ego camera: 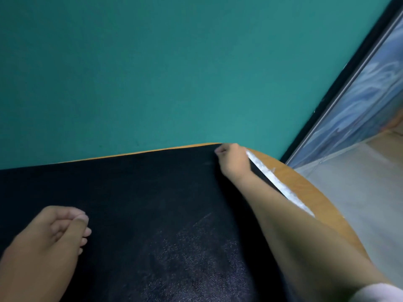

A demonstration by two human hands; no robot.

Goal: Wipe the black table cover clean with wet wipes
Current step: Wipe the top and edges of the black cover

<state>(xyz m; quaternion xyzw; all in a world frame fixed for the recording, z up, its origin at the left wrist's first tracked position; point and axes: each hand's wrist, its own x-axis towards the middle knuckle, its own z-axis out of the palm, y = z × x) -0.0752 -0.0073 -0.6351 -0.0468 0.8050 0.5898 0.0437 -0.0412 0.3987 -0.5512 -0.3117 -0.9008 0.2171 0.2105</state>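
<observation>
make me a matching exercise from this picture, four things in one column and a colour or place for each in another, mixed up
Things:
1 wall
2 table cover
3 table
4 right hand

Colour or place:
a black
b at the cover's far corner
c teal
d light brown wood

Pairs: 1-c, 2-a, 3-d, 4-b

Dim, even light; picture soft and slightly blurred.
Weak sheen on the cover (196, 258) near its front; the lens bends lines beyond it.

A black table cover (152, 203) lies on the wooden table (305, 188).
</observation>
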